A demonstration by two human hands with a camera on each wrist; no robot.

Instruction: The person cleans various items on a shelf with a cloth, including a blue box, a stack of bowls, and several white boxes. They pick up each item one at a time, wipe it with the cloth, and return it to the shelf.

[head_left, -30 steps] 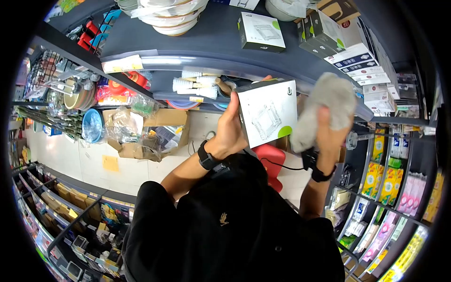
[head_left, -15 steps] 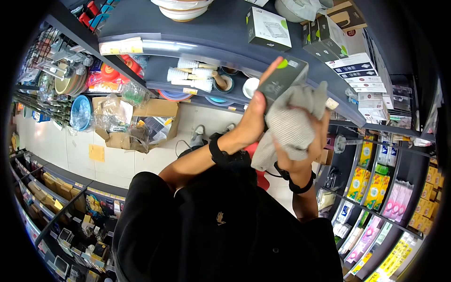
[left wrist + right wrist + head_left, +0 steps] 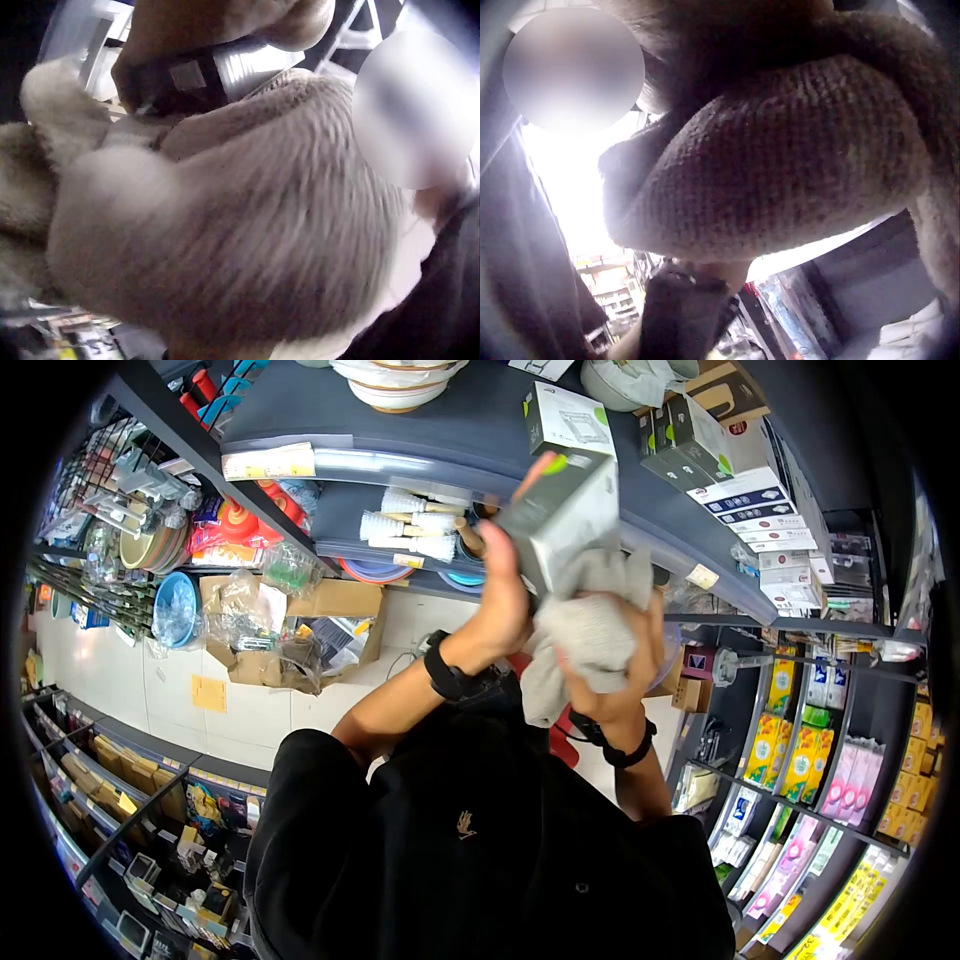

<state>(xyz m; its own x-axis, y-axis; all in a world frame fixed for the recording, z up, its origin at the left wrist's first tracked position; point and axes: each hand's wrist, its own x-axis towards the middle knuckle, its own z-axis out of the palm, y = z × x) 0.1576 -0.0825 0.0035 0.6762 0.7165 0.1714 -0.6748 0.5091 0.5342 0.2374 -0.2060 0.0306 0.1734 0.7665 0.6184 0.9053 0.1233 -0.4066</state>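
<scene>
Head view: the grey box (image 3: 560, 520) is off the shelf (image 3: 400, 420), held tilted in the air in front of the shelf's front edge. The left hand (image 3: 500, 605) is clamped round its lower left side. A grey cloth (image 3: 585, 630) is pressed against the box's underside, bunched in the right hand (image 3: 618, 685), whose fingers are closed on it from below. In the left wrist view the cloth (image 3: 247, 225) fills most of the frame, with the box (image 3: 195, 75) gripped above it.

Judgement: wiping is in progress. How much of the box is clean cannot be told. It has not been set back beside the matching box (image 3: 565, 420) on the shelf.
</scene>
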